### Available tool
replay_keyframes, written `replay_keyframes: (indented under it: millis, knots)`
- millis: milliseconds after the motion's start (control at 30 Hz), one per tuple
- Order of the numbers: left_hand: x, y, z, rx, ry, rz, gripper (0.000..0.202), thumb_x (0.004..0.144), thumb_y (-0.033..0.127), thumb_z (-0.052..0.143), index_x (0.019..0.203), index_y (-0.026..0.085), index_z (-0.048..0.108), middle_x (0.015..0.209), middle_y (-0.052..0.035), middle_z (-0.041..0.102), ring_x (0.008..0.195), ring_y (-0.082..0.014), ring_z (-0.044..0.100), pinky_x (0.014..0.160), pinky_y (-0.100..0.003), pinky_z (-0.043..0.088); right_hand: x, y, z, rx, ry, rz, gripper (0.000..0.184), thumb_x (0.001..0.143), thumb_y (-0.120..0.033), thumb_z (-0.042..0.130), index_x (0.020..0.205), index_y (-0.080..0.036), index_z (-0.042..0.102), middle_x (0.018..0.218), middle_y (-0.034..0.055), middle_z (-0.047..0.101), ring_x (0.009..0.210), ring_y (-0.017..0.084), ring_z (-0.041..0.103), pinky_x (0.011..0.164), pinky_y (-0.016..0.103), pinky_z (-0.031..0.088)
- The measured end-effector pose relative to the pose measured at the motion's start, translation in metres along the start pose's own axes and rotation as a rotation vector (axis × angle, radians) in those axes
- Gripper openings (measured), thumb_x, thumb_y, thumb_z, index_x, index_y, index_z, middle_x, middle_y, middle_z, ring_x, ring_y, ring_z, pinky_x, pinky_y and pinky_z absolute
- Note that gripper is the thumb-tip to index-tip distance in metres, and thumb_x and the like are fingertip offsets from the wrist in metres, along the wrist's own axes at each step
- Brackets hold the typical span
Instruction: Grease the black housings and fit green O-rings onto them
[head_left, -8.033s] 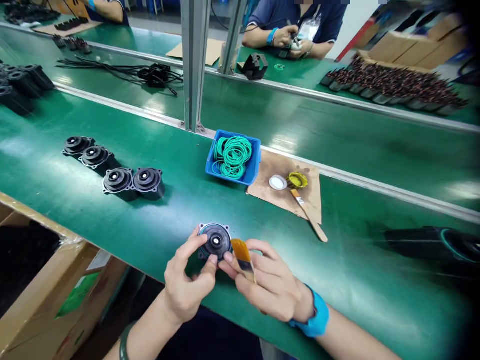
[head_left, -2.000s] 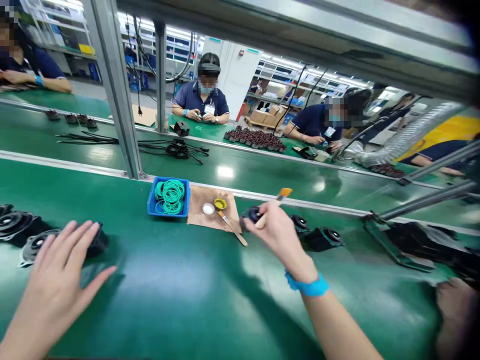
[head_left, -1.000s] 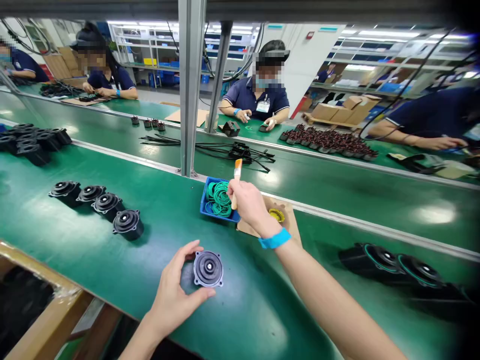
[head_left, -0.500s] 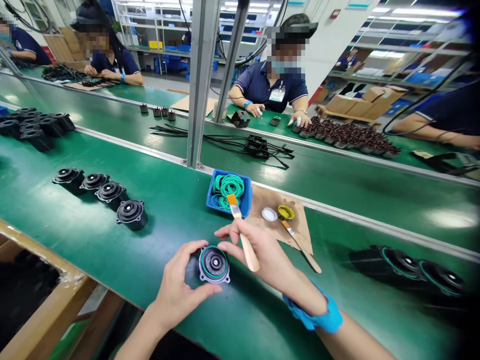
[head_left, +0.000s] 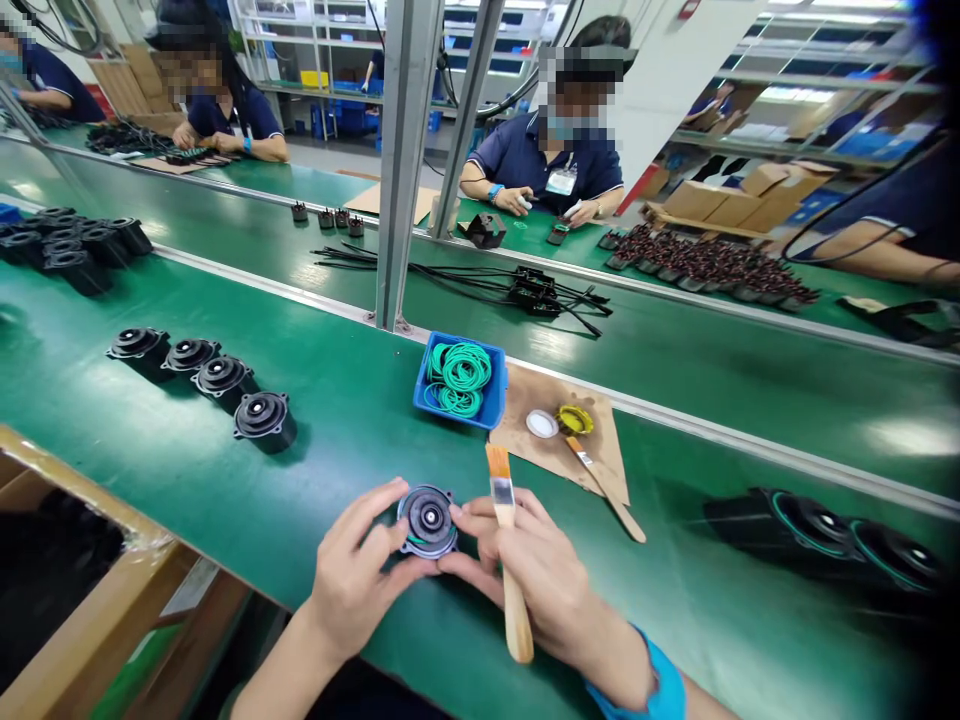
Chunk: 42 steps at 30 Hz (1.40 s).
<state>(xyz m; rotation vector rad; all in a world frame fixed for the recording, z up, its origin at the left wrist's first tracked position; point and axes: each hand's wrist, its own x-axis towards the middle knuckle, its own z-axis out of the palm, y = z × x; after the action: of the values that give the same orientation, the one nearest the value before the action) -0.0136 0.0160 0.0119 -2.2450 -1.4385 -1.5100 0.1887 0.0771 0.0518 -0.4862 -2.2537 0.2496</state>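
Observation:
A round black motor part [head_left: 428, 520] with a green ring on it sits at the near edge of the green belt [head_left: 337, 440]. My left hand [head_left: 358, 580] cups its left side, fingers curled on the rim. My right hand [head_left: 540, 585] touches its right side with the fingertips while also holding a wooden-handled brush [head_left: 506, 540], bristles pointing away from me. A blue bin of green rubber rings [head_left: 460, 378] stands just behind.
Several black motor parts [head_left: 201, 378] line up at the left, more [head_left: 840, 525] lie at the right. A cardboard sheet [head_left: 559, 430] carries a white lid, a yellow grease pot and a second brush. A metal post [head_left: 401, 165] rises behind. Co-workers sit across. A cardboard box [head_left: 90, 590] is at lower left.
My right hand came back from the blue bin with a green ring, set it on the part, and now both hands close round the part. The brush stays in my right hand.

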Motion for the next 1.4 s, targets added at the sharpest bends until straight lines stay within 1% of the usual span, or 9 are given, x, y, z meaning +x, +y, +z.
replay_keyframes:
  millis: [167, 367, 500, 567, 767, 900, 1000, 1200, 1400]
  knots:
    - [-0.006, 0.012, 0.005, 0.038, 0.043, 0.026, 0.011, 0.093, 0.005, 0.062, 0.087, 0.014, 0.062, 0.115, -0.0104, 0.061, 0.116, -0.0288, 0.070, 0.091, -0.035, 0.065, -0.007, -0.009, 0.002, -0.102, 0.064, -0.127, 0.022, 0.103, -0.010, 0.053, 0.084, -0.016, 0.063, 0.090, 0.0083, 0.081, 0.079, 0.019, 0.075, 0.080, 0.037, 0.055]
    - [-0.006, 0.018, 0.005, 0.031, 0.022, -0.021, 0.021, 0.089, 0.000, 0.061, 0.086, 0.020, 0.064, 0.114, -0.0032, 0.054, 0.120, -0.0276, 0.067, 0.090, -0.035, 0.064, -0.011, -0.006, 0.003, -0.019, -0.032, -0.176, 0.024, 0.101, -0.006, 0.048, 0.095, -0.017, 0.068, 0.088, 0.0120, 0.081, 0.071, 0.022, 0.075, 0.076, 0.040, 0.058]
    - [-0.004, 0.015, 0.002, -0.065, 0.008, -0.188, 0.013, 0.089, 0.019, 0.071, 0.098, 0.023, 0.062, 0.115, -0.0059, 0.053, 0.115, -0.0268, 0.068, 0.093, -0.040, 0.062, -0.004, -0.003, -0.005, 0.331, 0.046, 0.125, 0.012, 0.098, -0.013, 0.059, 0.096, -0.025, 0.060, 0.095, 0.0063, 0.079, 0.090, 0.022, 0.074, 0.082, 0.039, 0.059]
    - [-0.003, 0.013, 0.001, -0.091, -0.021, -0.310, 0.040, 0.085, 0.034, 0.077, 0.117, 0.022, 0.057, 0.120, -0.0112, 0.055, 0.113, -0.0292, 0.067, 0.095, -0.045, 0.061, 0.000, -0.003, -0.015, 0.535, 0.102, 0.355, 0.008, 0.103, -0.025, 0.054, 0.108, -0.026, 0.060, 0.096, 0.0059, 0.079, 0.096, 0.022, 0.072, 0.083, 0.038, 0.058]
    - [-0.004, 0.009, 0.008, -0.149, -0.248, -0.461, 0.083, 0.074, 0.037, 0.086, 0.142, 0.022, 0.040, 0.128, -0.0144, 0.066, 0.115, -0.0312, 0.068, 0.095, -0.047, 0.059, 0.011, 0.003, -0.042, 0.793, 0.133, 0.665, 0.047, 0.104, -0.058, 0.041, 0.135, -0.027, 0.059, 0.051, -0.0035, 0.060, 0.042, 0.014, 0.048, 0.041, 0.024, 0.039]
    - [-0.005, 0.008, 0.009, -0.170, -0.240, -0.514, 0.068, 0.070, 0.034, 0.089, 0.126, 0.024, 0.051, 0.117, -0.0079, 0.073, 0.103, -0.0269, 0.073, 0.088, -0.039, 0.061, 0.018, 0.005, -0.049, 0.691, 0.111, 0.805, 0.058, 0.095, -0.071, 0.047, 0.099, -0.021, 0.075, 0.053, 0.0003, 0.060, 0.042, 0.012, 0.048, 0.038, 0.023, 0.038]
    - [-0.003, 0.009, 0.009, -0.197, -0.215, -0.539, 0.065, 0.069, 0.037, 0.090, 0.121, 0.024, 0.054, 0.112, -0.0055, 0.074, 0.098, -0.0251, 0.075, 0.083, -0.036, 0.062, 0.023, 0.003, -0.049, 0.717, 0.094, 0.903, 0.059, 0.092, -0.072, 0.052, 0.071, -0.019, 0.068, 0.052, 0.0018, 0.060, 0.042, 0.011, 0.051, 0.038, 0.022, 0.043]
    - [-0.001, 0.011, 0.007, -0.212, -0.184, -0.538, 0.061, 0.069, 0.041, 0.089, 0.117, 0.024, 0.057, 0.108, -0.0045, 0.075, 0.095, -0.0243, 0.075, 0.081, -0.034, 0.062, 0.029, -0.001, -0.042, 0.864, -0.091, 1.105, 0.054, 0.073, -0.069, 0.077, 0.071, -0.018, 0.058, 0.052, -0.0027, 0.058, 0.039, 0.008, 0.051, 0.037, 0.019, 0.045]
    - [-0.003, 0.010, 0.007, -0.204, -0.174, -0.521, 0.062, 0.067, 0.041, 0.091, 0.117, 0.024, 0.058, 0.110, -0.0052, 0.076, 0.097, -0.0249, 0.076, 0.082, -0.035, 0.062, 0.026, -0.003, -0.034, 0.874, -0.061, 1.153, 0.048, 0.070, -0.058, 0.084, 0.066, -0.018, 0.058, 0.051, -0.0015, 0.062, 0.038, 0.009, 0.055, 0.038, 0.018, 0.044]
